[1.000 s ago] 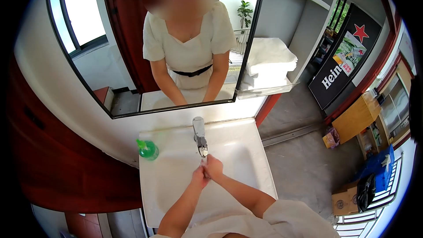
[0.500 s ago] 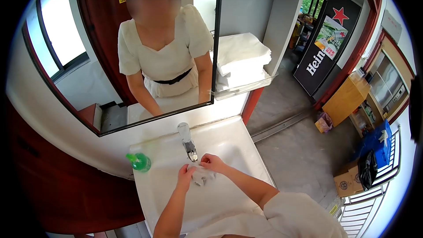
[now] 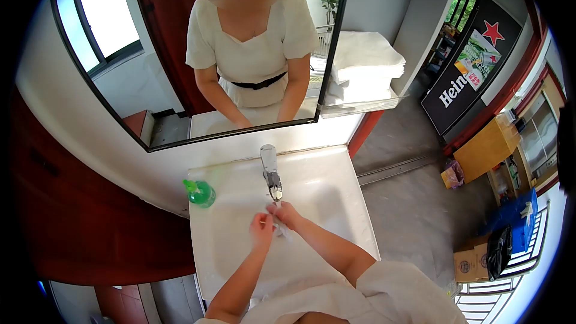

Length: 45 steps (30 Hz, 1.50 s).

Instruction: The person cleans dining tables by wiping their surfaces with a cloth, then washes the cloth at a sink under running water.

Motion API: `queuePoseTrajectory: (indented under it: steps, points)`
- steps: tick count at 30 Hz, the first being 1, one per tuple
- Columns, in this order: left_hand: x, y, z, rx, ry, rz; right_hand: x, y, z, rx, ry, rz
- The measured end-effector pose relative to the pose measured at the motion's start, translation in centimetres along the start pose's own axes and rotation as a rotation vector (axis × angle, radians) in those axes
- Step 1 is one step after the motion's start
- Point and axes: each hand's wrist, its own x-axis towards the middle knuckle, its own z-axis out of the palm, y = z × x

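Just under the chrome faucet (image 3: 272,171), my two hands are close together over the white sink (image 3: 225,258). My left hand (image 3: 262,228) is closed, its fingers curled on the edge of a small white cloth (image 3: 281,228). My right hand (image 3: 287,216) is closed too, right below the spout, gripping the same cloth from the other side. Most of the cloth is hidden by my fingers, and it blurs with what looks like running water. A green pump bottle (image 3: 201,194) stands at the sink's left back corner.
A black-framed mirror (image 3: 234,137) hangs above the faucet. Folded white towels (image 3: 367,60) are stacked on a shelf to its right. Farther right are a black Heineken-marked cabinet (image 3: 468,66), a wooden counter (image 3: 487,149), cardboard boxes (image 3: 471,264) and a black bag (image 3: 499,252).
My hands have drawn closer together, and the cloth spread between them is now bunched up. My right hand has come nearer the spout. The camera view has shifted, too.
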Motion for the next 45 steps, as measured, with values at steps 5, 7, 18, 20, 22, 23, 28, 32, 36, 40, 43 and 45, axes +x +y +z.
queuePoseTrajectory:
  steps: [5,7,18,20,22,23,28,32,36,40,43,45]
  points:
    - [2.5,0.2,-0.5,-0.561,0.14,-0.081,-3.6,-2.0,3.0,0.143,-0.111,-0.07]
    - [1.9,0.8,0.9,-0.556,0.037,-0.112,-1.9,-0.5,1.7,0.011,0.018,-0.185]
    - [2.3,1.1,1.8,0.168,0.213,0.246,-0.2,0.5,-5.8,-0.62,0.006,-0.321]
    - [2.1,1.0,2.0,0.15,0.255,0.284,0.5,1.9,-5.9,-0.751,0.1,-0.21]
    - [1.6,0.8,2.6,0.155,0.364,0.395,-1.6,-1.2,-3.3,-0.251,0.17,0.3]
    - [1.4,0.2,2.9,0.156,0.359,0.395,-1.4,-0.8,-3.1,-0.248,0.174,0.301]
    - [-0.1,-0.2,2.0,0.361,0.024,0.223,2.5,1.6,-2.6,0.276,-0.042,0.293]
    - [3.8,-3.2,2.0,-0.459,0.497,0.172,-0.1,1.0,1.8,0.349,0.037,0.139]
    - [2.9,-0.8,1.2,-1.148,0.201,-0.289,-2.1,0.7,3.5,-0.324,0.061,-0.232]
    - [1.4,1.2,3.0,-0.885,0.076,-0.365,-1.2,0.2,1.6,-0.856,0.429,-0.392]
    - [4.2,-3.1,3.5,-0.574,-0.009,-0.154,1.7,2.4,-1.8,-0.819,0.544,-0.391]
    - [4.5,-2.0,2.5,-0.278,0.069,-0.017,2.4,2.7,-3.5,-0.731,0.507,-0.472]
